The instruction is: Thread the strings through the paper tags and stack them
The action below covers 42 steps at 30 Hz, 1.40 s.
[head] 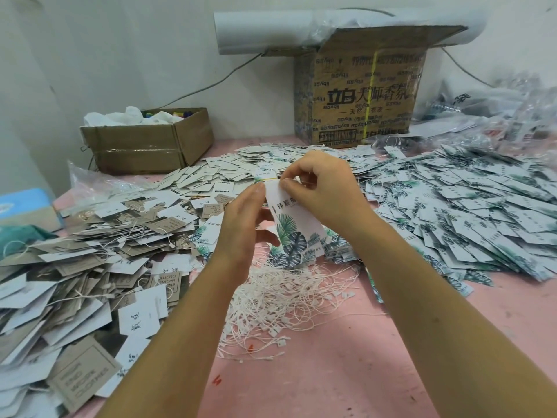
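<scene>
Holding one paper tag upright over mid-bench, just above the loose strings: white card, dark characters near top, green and grey leaf print below. Gripping tag's left edge with left hand, fingers curled round it. Pinching thin white string at tag's top edge with right hand, thumb and forefinger closed on it.

Counted: two hands, one tag held, one string pinched, two cardboard boxes at back of pink bench. Too many to count: tangled strings, grey-and-white tag pile at left, leaf-print tag pile at right.
</scene>
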Motion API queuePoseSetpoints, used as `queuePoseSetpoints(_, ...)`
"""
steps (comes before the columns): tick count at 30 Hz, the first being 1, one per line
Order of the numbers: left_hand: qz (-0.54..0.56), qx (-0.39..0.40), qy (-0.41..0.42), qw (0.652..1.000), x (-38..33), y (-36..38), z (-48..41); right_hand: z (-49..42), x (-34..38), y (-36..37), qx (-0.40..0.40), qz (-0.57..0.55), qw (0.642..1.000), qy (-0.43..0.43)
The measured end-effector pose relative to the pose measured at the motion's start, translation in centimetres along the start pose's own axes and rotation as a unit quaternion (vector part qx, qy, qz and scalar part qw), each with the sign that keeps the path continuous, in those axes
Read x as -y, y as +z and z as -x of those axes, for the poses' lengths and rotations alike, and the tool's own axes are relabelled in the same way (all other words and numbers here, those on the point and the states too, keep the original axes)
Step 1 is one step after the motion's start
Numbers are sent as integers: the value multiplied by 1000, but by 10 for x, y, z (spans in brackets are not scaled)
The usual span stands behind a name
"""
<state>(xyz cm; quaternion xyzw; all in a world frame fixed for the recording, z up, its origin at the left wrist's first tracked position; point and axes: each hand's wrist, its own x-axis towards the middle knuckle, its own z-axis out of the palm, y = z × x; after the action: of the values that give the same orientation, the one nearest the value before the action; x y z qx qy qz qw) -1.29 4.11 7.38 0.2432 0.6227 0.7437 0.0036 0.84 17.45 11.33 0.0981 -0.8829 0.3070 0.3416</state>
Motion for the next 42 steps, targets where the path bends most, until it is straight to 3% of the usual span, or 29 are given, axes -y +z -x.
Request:
queuePoseSetpoints(3, 86, -3, -34, 996, -1, -1, -2, 0, 1, -1, -7, -29, 1000, 1)
queuePoseSetpoints(12, 72, -22, -26, 997, 6, -7, -3, 1, 4, 3, 35, -54, 998, -12)
queuePoseSetpoints(23, 81, -4, -89, 993, 4, -3, -3, 1, -1, 5, 54, -64, 996, 0)
queuePoseSetpoints(27, 97, -42, -107, 989, -3, 0, -5, 2, -2, 6, 70, -72, 995, 18)
queuePoseSetpoints(33, 300, -137, -156, 931, -7, -9, -9, -2, -13, -7, 40, -73, 991, 104)
queuePoseSetpoints(38, 403, -159, -173, 885, -4, -18, -13, -3, -28, -22, 52, -65, 978, 192)
queuePoseSetpoints(42, 399, -134, -164, 892, -3, -21, -14, -3, -33, -27, 74, -47, 969, 233)
